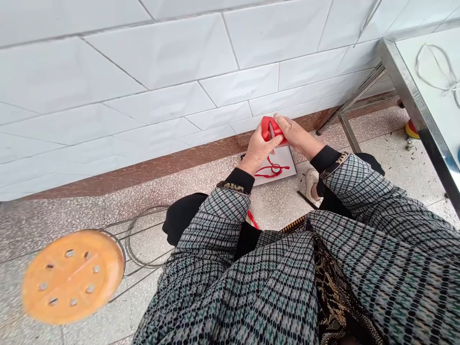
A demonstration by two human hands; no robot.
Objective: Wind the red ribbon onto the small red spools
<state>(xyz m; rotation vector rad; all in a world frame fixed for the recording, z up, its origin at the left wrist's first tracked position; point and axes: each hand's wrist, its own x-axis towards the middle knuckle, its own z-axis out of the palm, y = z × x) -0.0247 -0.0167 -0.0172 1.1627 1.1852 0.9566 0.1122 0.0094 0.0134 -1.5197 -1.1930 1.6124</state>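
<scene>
Held out in front of me near the wall is a shiny roll of red ribbon point(266, 127). My left hand point(260, 147) grips its left side, with the thumb across the front. From the right, my right hand point(293, 132) is closed over the same roll, its fingers partly hidden behind it. Below both hands, a white panel with a dark edge point(264, 179) lies on the floor. On the panel is a red strip point(283, 168) with a small round piece at its middle; I cannot make out exactly what it is. More red strands point(253, 219) show beside my left sleeve.
To my left is an orange stool seat point(74, 275) with several holes, its thin metal frame point(143, 239) reaching toward my knee. A metal-edged table point(413, 86) stands at right, bearing a loop of wire point(436, 67). The white tiled wall point(187, 52) is close ahead.
</scene>
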